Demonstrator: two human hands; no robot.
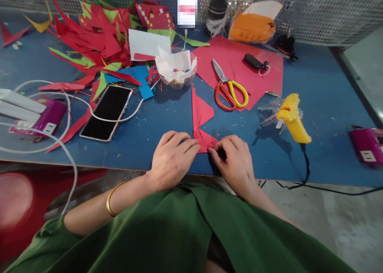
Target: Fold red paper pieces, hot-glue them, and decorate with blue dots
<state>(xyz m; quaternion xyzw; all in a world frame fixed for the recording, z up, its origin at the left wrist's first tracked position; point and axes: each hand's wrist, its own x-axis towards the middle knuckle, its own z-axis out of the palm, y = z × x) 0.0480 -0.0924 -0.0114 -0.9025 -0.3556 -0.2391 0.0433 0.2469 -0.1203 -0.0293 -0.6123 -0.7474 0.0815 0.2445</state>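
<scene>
A folded piece of red paper [203, 111] lies on the blue table near its front edge, with a narrow strip along its left side and pointed flaps to the right. My left hand [173, 157] rests over the paper's lower left part, fingers stretched out and lying flat. At the lower right corner my right hand [235, 157] pinches the paper's edge between thumb and fingers. Beyond the paper, scissors [229, 89] with one red and one yellow handle lie with slightly parted blades on large red sheets [254, 79].
A yellow glue gun [295, 119] stands to the right, its black cord running off the edge. Leftward are a phone [106, 113], white cables and a heap of paper scraps [98, 33]. A clear bowl [176, 79] and an orange packet [251, 27] stand farther back.
</scene>
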